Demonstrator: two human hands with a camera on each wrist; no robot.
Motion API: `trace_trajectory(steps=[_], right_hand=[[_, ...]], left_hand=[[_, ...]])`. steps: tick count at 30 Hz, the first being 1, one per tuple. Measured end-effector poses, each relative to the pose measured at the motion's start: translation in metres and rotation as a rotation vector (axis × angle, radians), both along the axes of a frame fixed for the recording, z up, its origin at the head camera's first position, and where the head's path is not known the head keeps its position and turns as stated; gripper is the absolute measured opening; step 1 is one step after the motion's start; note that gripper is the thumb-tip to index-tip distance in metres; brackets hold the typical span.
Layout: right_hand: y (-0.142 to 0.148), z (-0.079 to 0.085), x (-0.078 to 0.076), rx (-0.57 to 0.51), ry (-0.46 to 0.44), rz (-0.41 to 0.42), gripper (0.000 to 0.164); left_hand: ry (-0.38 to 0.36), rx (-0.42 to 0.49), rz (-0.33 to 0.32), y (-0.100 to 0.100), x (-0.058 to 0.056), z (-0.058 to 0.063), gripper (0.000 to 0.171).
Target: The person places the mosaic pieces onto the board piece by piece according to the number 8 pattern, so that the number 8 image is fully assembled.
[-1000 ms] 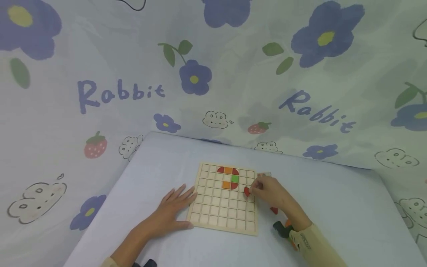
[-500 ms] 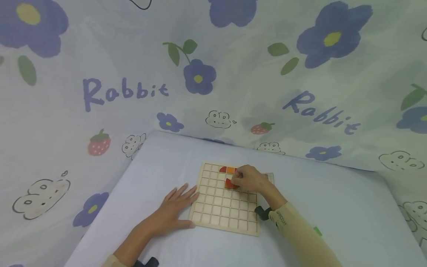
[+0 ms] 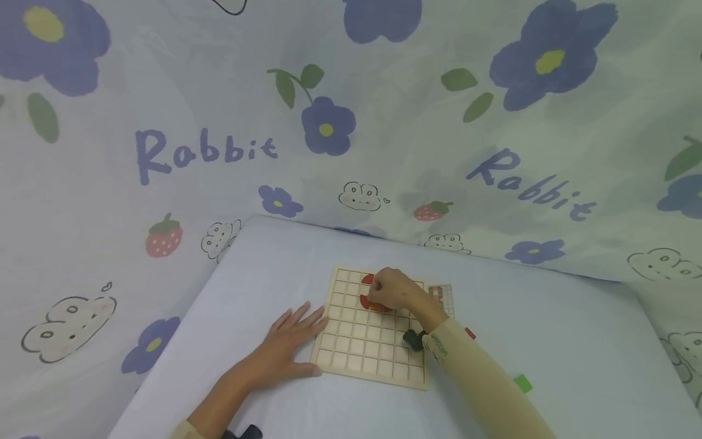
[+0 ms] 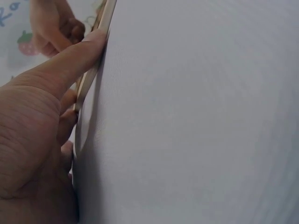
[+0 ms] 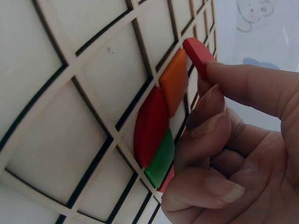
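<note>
My right hand (image 3: 392,289) pinches a red quarter-round tile (image 5: 198,53) between thumb and finger, just over the wooden grid board (image 3: 356,347). In the right wrist view the tile is tilted beside a seated orange square tile (image 5: 174,84). Below that sit another red rounded tile (image 5: 152,126) and a green square tile (image 5: 161,158) in their cells. One more red tile (image 3: 367,278) shows at the board's far row; the hand covers its neighbours. With fingers spread, my left hand (image 3: 285,344) lies on the table and touches the board's left edge.
Right of the board lies a patterned grid card (image 3: 447,299), partly behind the right wrist. A red piece (image 3: 470,333) and a green square piece (image 3: 523,383) lie on the white table beside the right sleeve. A flowered cloth hangs behind.
The right hand has carried the red tile leftward from the board's right side to beside the orange tile. My left hand has stayed at the board's edge.
</note>
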State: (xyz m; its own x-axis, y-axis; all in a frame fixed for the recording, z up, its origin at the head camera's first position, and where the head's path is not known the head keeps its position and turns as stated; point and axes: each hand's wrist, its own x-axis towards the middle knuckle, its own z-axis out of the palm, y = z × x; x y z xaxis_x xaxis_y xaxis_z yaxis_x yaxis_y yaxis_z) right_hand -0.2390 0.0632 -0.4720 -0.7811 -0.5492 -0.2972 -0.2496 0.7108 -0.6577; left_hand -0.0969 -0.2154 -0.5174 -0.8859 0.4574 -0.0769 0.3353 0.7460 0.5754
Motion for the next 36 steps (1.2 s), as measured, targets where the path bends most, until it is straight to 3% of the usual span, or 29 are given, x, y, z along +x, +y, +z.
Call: trace_trajectory(steps=[6, 22, 27, 36], right_hand=[[-0.003, -0.003, -0.001, 0.023, 0.01, -0.025, 0.031], [-0.005, -0.007, 0.002, 0.084, 0.084, -0.016, 0.014], [-0.008, -0.003, 0.005, 0.102, 0.129, 0.009, 0.001], [-0.011, -0.008, 0.009, 0.072, 0.178, 0.068, 0.018]], left_hand=[[0.007, 0.001, -0.001, 0.0, 0.0, 0.0, 0.097], [-0.003, 0.011, 0.004, 0.0, 0.001, 0.0, 0.096], [-0.005, 0.018, 0.005, 0.0, 0.001, 0.001, 0.096], [-0.01, 0.019, 0.007, 0.0, 0.001, 0.0, 0.097]])
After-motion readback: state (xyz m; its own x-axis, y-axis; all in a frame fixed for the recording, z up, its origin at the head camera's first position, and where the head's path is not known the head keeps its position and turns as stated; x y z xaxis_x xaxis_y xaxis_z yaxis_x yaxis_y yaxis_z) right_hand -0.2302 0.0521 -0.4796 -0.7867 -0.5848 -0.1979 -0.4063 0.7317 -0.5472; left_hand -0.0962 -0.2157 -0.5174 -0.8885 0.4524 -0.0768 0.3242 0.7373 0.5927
